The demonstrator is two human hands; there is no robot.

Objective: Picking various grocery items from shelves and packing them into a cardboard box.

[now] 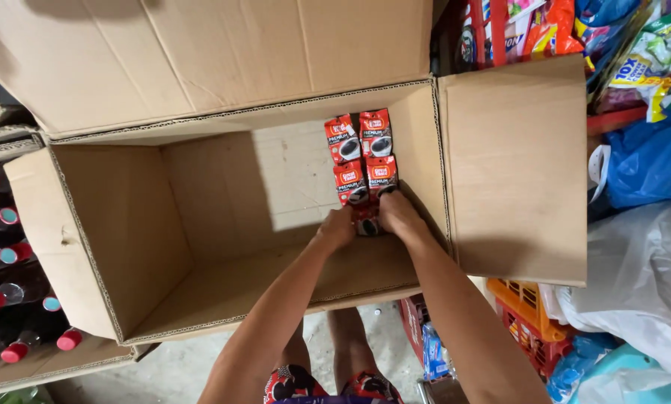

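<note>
Large open cardboard box [223, 224]: standing on the floor in front of you, flaps spread, mostly bare inside. Red coffee packets [362, 161]: lying in two short rows against the box's right wall, near the far corner. Your left hand [338, 227] and right hand [397, 213]: both reaching down into the box, fingers closing on the nearest packet [366, 223], which is lying between them at the near end of the rows.
</note>
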